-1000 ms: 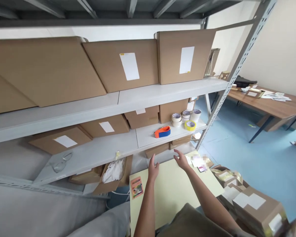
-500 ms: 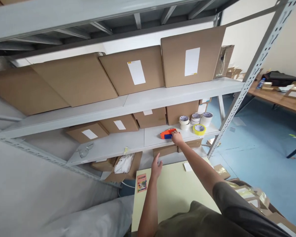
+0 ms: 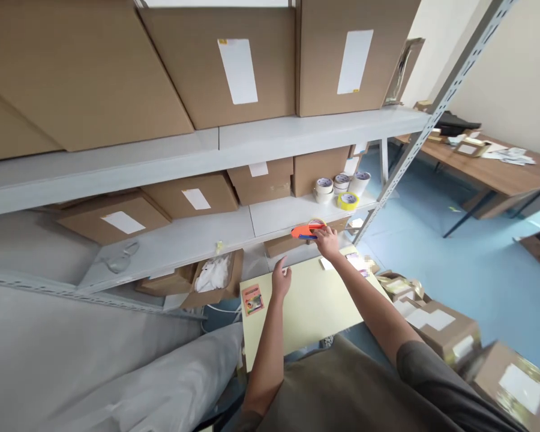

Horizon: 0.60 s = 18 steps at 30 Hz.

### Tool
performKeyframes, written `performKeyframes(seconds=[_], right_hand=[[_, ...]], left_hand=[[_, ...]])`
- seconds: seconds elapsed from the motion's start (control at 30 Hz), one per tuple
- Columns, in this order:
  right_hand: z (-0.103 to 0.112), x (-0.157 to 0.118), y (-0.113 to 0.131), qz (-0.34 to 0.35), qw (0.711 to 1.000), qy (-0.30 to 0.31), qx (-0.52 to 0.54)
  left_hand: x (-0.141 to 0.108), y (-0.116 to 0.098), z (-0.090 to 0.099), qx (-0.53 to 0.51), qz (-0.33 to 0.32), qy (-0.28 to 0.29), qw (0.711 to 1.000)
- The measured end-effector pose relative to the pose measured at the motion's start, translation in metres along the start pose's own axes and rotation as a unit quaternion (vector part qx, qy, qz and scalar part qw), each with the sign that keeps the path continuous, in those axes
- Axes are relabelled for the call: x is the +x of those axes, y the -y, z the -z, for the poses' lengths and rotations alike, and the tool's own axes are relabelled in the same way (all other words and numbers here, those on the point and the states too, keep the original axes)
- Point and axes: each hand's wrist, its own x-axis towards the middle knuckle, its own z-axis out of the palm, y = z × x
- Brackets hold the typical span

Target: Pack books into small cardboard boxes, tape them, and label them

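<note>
My right hand grips an orange and blue tape dispenser, lifted off just in front of the shelf's edge. Part of a roll shows behind it. My left hand holds nothing; its thumb and fingers are apart above the pale yellow tabletop. On the shelf behind stand white tape rolls and a yellow tape roll. A small orange printed card lies at the tabletop's left edge.
Cardboard boxes line the grey metal rack. Clear glasses lie on the lower shelf. An open box below holds white cloth-like items. Taped cartons sit on the floor at right, with a wooden table beyond.
My right hand has raised the tape dispenser off the shelf and brought it out toward me. The head view has tilted down; my left hand stays open over the tabletop.
</note>
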Motion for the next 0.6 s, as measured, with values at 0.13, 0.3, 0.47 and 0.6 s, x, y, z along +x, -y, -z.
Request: performKeyframes(seconds=[0.13, 0.3, 0.47, 0.6], right_hand=[[-0.013, -0.07, -0.007, -0.043, 0.999, 0.001, -0.008], [-0.043, -0.151, -0.026, -0.119, 0.992, 0.036, -0.001], [-0.077, -0.213, -0.066, -0.195, 0.977, 0.077, 0.028], [-0.099, -0.246, -0.111, -0.259, 0.96, 0.083, 0.073]], left_hand=[[-0.03, 0.021, -0.016, -0.016, 0.041, 0.037, 0.998], [-0.068, 0.036, -0.026, -0.014, 0.071, 0.058, 0.996], [-0.092, 0.046, -0.015, 0.012, 0.08, 0.034, 0.996], [-0.106, 0.054, -0.016, 0.046, 0.11, 0.011, 0.993]])
